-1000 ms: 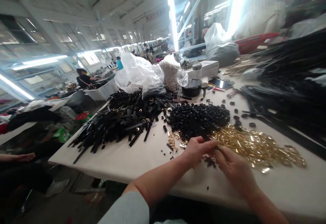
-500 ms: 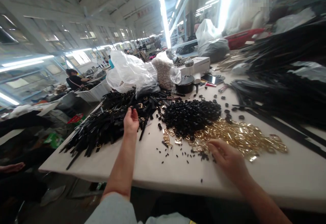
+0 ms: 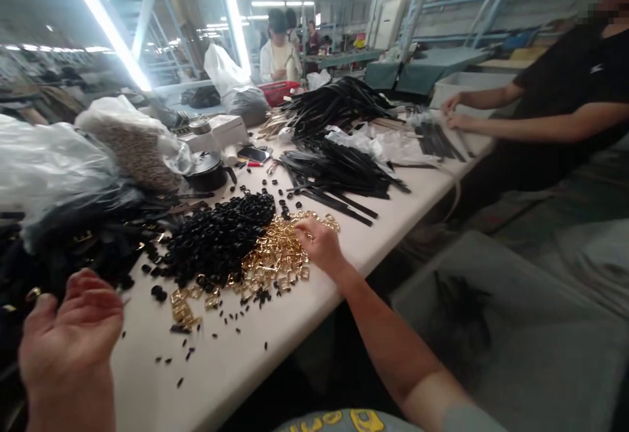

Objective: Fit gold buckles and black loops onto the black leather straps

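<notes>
My left hand (image 3: 73, 327) hovers at the lower left over the white table (image 3: 230, 366), palm up, fingers loosely curled and apart, nothing in it. It is beside the heap of black strap pieces (image 3: 73, 242). My right hand (image 3: 317, 243) rests on the pile of gold metal buckles (image 3: 268, 258), fingers bent down into them; what they hold is hidden. A mound of black rings (image 3: 221, 232) lies just left of the buckles. Small black bits (image 3: 196, 347) are scattered near the table's front edge.
Long black straps (image 3: 339, 170) lie behind the buckles. Plastic bags (image 3: 49, 157), a black pot (image 3: 206, 170), a phone (image 3: 253, 154) and a white box (image 3: 221, 132) stand at the back. A person in black (image 3: 565, 104) works at the far right end. A grey bin (image 3: 501, 333) sits below right.
The view has swung to the right. My left hand drew back from the black strap heap and turned palm up. My right hand stays on the gold buckles.
</notes>
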{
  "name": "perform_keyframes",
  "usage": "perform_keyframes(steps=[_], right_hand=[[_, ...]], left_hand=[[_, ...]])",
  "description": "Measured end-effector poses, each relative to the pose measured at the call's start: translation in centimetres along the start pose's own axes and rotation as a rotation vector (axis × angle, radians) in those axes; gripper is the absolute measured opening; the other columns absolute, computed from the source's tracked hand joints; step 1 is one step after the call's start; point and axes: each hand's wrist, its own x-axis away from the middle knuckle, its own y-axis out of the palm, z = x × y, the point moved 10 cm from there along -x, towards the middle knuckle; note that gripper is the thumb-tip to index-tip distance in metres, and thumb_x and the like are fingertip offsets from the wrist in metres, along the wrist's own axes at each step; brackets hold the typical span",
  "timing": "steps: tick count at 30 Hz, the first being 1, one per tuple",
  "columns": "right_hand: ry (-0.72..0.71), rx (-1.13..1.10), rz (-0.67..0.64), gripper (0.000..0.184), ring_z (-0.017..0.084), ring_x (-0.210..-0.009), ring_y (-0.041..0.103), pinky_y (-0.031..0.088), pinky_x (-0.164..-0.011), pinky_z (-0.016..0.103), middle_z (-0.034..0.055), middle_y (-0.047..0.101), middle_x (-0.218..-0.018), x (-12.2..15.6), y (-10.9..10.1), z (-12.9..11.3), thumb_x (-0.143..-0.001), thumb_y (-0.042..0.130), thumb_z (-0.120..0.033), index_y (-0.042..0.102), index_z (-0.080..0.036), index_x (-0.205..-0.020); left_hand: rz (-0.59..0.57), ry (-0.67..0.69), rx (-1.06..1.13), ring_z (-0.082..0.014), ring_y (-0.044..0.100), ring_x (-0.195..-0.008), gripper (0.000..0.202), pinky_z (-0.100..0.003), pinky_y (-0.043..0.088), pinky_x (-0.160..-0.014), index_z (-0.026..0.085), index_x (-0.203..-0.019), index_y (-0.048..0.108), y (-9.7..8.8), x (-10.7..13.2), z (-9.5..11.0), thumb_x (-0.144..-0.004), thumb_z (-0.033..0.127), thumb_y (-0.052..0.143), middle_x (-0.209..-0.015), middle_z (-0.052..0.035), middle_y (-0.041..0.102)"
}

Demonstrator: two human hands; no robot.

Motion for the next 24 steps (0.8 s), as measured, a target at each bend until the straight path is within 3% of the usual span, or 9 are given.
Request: perform_keyframes(steps=[1,4,7,10,18,21,24], right_hand=[[0.064,0.062,0.058,0.023,0.023,-0.098,0.064,0.044,-0.092,0.034,0.0103,0.07,-0.102,-0.6,-1.7,2.1,-0.096,0.046,-0.025,0.067,-0.017,-0.102],[0.284,0.382,0.128,0.025,0.025,-0.105,0.06,0.042,-0.095,0.034,0.014,0.067,-0.11,-1.4,-5.6,8.3,-0.09,0.053,-0.02,0.068,-0.014,-0.11],[0.388,0.557,0.094,0.026,0.025,-0.104,0.059,0.041,-0.094,0.035,0.0146,0.066,-0.111,-1.3,-6.8,11.7,-0.087,0.057,-0.018,0.07,-0.014,-0.108],[0.422,0.596,0.108,0.024,0.024,-0.1,0.059,0.042,-0.091,0.034,0.0141,0.066,-0.109,-1.0,-7.4,12.7,-0.087,0.059,-0.02,0.072,-0.015,-0.107],[0.46,0.632,0.131,0.012,0.023,-0.09,0.058,0.041,-0.079,0.033,0.0105,0.068,-0.099,-1.5,-8.6,14.4,-0.082,0.066,-0.025,0.071,-0.017,-0.09],[0.415,0.622,0.189,0.004,0.024,-0.089,0.057,0.04,-0.079,0.034,0.0096,0.068,-0.094,-1.4,-9.0,13.5,-0.081,0.066,-0.022,0.067,-0.018,-0.082],[0.342,0.479,0.241,0.008,0.024,-0.088,0.057,0.04,-0.081,0.035,0.0084,0.067,-0.088,-1.0,-9.2,11.6,-0.081,0.065,-0.023,0.062,-0.019,-0.075]], left_hand=[[0.016,0.05,0.09,-0.0116,0.059,-0.057,0.024,-0.019,0.049,-0.034,0.035,-0.083,0.066,2.0,1.0,-0.5,-0.091,0.041,0.044,-0.08,0.0174,0.074],[-0.014,-0.03,0.206,-0.009,0.062,-0.063,0.018,-0.013,0.052,-0.044,0.025,-0.083,0.07,8.2,3.5,-4.5,-0.088,0.028,0.053,-0.083,0.0064,0.075],[-0.079,-0.139,0.196,-0.0085,0.064,-0.063,0.017,-0.012,0.053,-0.048,0.018,-0.091,0.072,11.3,4.2,-8.4,-0.084,0.022,0.058,-0.081,-0.0005,0.074],[-0.141,-0.151,0.12,-0.01,0.065,-0.061,0.02,-0.014,0.054,-0.049,0.017,-0.095,0.072,11.6,3.9,-10.2,-0.076,0.02,0.066,-0.08,-0.0019,0.073],[-0.193,-0.164,0.037,-0.0102,0.067,-0.063,0.029,-0.015,0.055,-0.051,0.017,-0.095,0.072,11.4,3.8,-11.5,-0.067,0.021,0.077,-0.083,-0.0023,0.074],[-0.224,-0.118,-0.015,-0.0104,0.068,-0.063,0.035,-0.015,0.055,-0.053,0.018,-0.097,0.072,11.7,4.0,-11.4,-0.064,0.025,0.082,-0.085,-0.0027,0.074],[-0.291,-0.044,-0.091,-0.0107,0.068,-0.066,0.044,-0.015,0.055,-0.055,0.017,-0.099,0.07,12.5,4.5,-11.1,-0.061,0.03,0.086,-0.086,-0.0036,0.074]])
